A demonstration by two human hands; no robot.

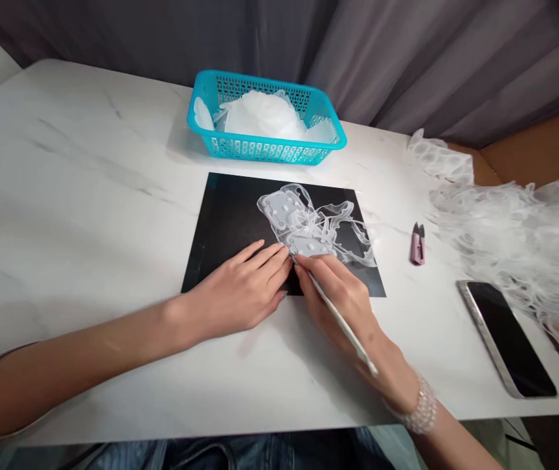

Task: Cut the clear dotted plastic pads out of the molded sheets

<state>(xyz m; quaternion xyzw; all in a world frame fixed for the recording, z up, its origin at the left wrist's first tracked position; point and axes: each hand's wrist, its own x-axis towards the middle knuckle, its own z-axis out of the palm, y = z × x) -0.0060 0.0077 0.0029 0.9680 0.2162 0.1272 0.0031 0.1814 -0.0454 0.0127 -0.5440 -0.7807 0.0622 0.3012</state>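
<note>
A translucent white sheet piece with cut-out strips (284, 207) lies on a black mat (230, 222). My left hand (244, 287) rests flat on the mat, fingers stretched out, its fingertips touching the lower left edge of the piece. In my right hand (335, 294) is a thin white pen-like tool (342, 323), gripped near its tip. That tip meets the lower edge of the piece, close to my left fingertips; the fingers partly hide what it is, so I cannot tell a blade from a point.
Behind the mat stands a turquoise basket (269, 151) with white translucent pieces (264, 114). Pink thread snips (418, 245) and a phone (509, 339) lie to the right. A large heap of translucent scraps (514, 241) fills the right side by a cardboard box (543, 147).
</note>
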